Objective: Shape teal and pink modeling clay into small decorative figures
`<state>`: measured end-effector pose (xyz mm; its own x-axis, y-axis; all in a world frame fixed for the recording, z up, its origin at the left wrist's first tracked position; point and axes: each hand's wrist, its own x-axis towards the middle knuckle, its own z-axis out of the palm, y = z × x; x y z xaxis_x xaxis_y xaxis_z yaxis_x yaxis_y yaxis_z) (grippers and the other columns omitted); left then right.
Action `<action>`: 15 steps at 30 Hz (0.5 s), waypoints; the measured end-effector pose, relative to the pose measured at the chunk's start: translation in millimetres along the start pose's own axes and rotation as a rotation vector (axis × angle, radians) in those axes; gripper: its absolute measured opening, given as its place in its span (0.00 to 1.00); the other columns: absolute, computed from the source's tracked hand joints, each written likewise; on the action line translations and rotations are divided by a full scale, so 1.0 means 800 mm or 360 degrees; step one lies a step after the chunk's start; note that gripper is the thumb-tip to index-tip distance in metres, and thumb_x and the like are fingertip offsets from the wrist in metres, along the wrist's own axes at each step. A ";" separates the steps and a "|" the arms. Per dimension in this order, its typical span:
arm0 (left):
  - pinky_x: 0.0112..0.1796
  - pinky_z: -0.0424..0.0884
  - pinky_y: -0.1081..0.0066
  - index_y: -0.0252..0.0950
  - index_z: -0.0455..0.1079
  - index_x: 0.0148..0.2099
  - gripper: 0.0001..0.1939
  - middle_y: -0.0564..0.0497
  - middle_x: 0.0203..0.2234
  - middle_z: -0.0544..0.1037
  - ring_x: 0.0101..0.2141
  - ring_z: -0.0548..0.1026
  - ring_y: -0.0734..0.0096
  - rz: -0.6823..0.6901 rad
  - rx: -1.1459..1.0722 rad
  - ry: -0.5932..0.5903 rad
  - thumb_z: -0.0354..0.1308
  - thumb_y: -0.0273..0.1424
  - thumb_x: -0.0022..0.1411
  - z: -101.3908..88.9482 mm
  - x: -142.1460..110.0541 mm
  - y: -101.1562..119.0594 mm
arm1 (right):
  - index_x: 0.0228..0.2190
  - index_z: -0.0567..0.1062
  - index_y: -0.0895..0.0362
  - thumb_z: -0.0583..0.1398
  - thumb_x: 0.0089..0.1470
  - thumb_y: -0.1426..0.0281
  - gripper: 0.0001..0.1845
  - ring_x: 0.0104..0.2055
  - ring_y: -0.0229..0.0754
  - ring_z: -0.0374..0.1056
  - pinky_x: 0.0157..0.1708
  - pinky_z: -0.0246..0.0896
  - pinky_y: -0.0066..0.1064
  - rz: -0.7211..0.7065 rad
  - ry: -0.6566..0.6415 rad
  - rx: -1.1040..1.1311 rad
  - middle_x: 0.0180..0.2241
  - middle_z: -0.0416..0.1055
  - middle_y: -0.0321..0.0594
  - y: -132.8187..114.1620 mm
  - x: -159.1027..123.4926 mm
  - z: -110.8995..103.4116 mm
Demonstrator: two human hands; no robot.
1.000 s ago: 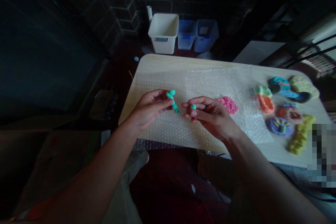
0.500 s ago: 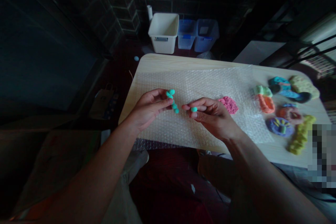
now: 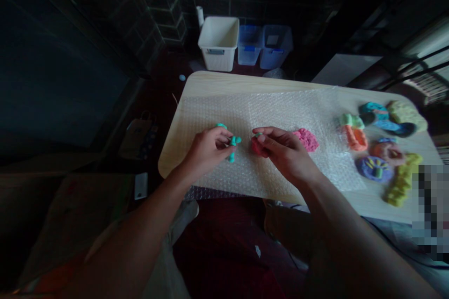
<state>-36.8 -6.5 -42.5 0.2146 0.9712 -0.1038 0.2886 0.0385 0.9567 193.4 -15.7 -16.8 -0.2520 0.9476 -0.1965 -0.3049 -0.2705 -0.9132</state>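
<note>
My left hand [image 3: 212, 149] is closed, pinching a knobbly green clay piece [image 3: 232, 156] whose ends stick out past the fingertips. A further bit of green shows above the knuckles. Opposite it, my right hand [image 3: 286, 149] pinches a small green clay ball [image 3: 258, 134] between thumb and forefinger, mostly covered. Just below those fingertips a reddish-pink lump [image 3: 258, 148] shows; whether the hand grips it I cannot tell. Both hands are over bubble wrap [image 3: 224, 112], a small gap between them. A pink textured clay lump [image 3: 307, 140] lies on the wrap behind the right hand's knuckles.
On the right of the wooden table [image 3: 210, 81] are several coloured clay pieces, among them an orange one [image 3: 356, 138], a purple disc [image 3: 373, 169] and a yellow strip [image 3: 403, 180]. Beyond the far edge stand a white bin [image 3: 219, 49] and two clear bins [image 3: 275, 49].
My left hand has turned and lowered slightly, tilting the green piece. The right-hand fingers have closed more over the small green ball, and a reddish-pink lump now shows beneath them.
</note>
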 end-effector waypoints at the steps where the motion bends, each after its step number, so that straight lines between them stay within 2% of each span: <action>1: 0.37 0.78 0.65 0.35 0.78 0.47 0.14 0.46 0.36 0.86 0.35 0.83 0.64 0.0050 0.0134 -0.0004 0.72 0.28 0.58 0.003 -0.001 -0.002 | 0.41 0.86 0.54 0.78 0.50 0.62 0.17 0.29 0.35 0.67 0.28 0.57 0.29 -0.0025 0.0014 -0.0028 0.33 0.80 0.38 0.003 0.001 -0.002; 5: 0.39 0.78 0.64 0.35 0.79 0.48 0.11 0.46 0.38 0.86 0.37 0.84 0.63 0.0209 0.0505 0.0010 0.69 0.26 0.62 0.012 -0.004 -0.002 | 0.40 0.84 0.55 0.78 0.48 0.66 0.18 0.32 0.37 0.71 0.32 0.64 0.32 -0.0138 0.0098 -0.0310 0.34 0.81 0.38 0.013 0.004 -0.008; 10: 0.37 0.76 0.66 0.35 0.79 0.50 0.11 0.46 0.40 0.86 0.32 0.81 0.67 0.0372 0.0699 0.0104 0.68 0.30 0.66 0.009 -0.008 0.014 | 0.38 0.83 0.56 0.77 0.48 0.68 0.15 0.34 0.39 0.73 0.36 0.68 0.34 -0.0274 0.0115 -0.0549 0.34 0.80 0.39 0.019 0.005 -0.008; 12: 0.36 0.75 0.67 0.36 0.80 0.49 0.09 0.48 0.37 0.85 0.31 0.79 0.69 0.0434 0.0715 0.0216 0.67 0.31 0.67 0.000 -0.009 0.021 | 0.38 0.82 0.56 0.76 0.49 0.69 0.14 0.34 0.39 0.73 0.35 0.68 0.34 -0.0293 0.0114 -0.0546 0.34 0.80 0.39 0.019 0.005 -0.007; 15: 0.34 0.73 0.68 0.36 0.79 0.46 0.07 0.49 0.35 0.84 0.31 0.78 0.70 0.0448 0.0681 0.0506 0.64 0.30 0.67 -0.018 -0.006 0.026 | 0.38 0.83 0.55 0.76 0.49 0.69 0.13 0.34 0.39 0.73 0.35 0.69 0.33 -0.0320 0.0111 -0.0513 0.34 0.80 0.39 0.016 0.005 -0.006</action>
<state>-45.6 -7.2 -17.8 0.0669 0.9556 0.2871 0.6253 -0.2644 0.7342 192.9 -14.7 -31.3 -0.1505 0.9885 -0.0159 -0.0345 -0.0213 -0.9992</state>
